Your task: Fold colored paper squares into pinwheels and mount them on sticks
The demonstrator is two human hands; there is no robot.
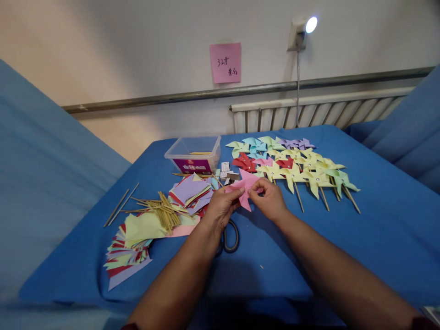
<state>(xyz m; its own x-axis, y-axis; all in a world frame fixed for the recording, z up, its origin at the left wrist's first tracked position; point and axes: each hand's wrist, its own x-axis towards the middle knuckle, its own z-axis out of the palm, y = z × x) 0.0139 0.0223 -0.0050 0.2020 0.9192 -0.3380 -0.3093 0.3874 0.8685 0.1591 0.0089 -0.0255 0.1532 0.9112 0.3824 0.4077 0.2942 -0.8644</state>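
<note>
Two hands meet at centre frame: the left hand [222, 208] and right hand [270, 199] both pinch a pink pinwheel [244, 187] just above the bench [378, 238]. Folding looks in progress; fixing it calls for a stick [161, 208], lying left.

Matt pink paper pinwheel [244, 187], wooden sticks [161, 211]

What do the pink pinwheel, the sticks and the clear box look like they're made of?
Pink pinwheel: matte coloured paper, judging by its crisp folds. Sticks: thin, pale and straight, probably bamboo or wood. Clear box: see-through, glossy, so likely plastic.
</note>
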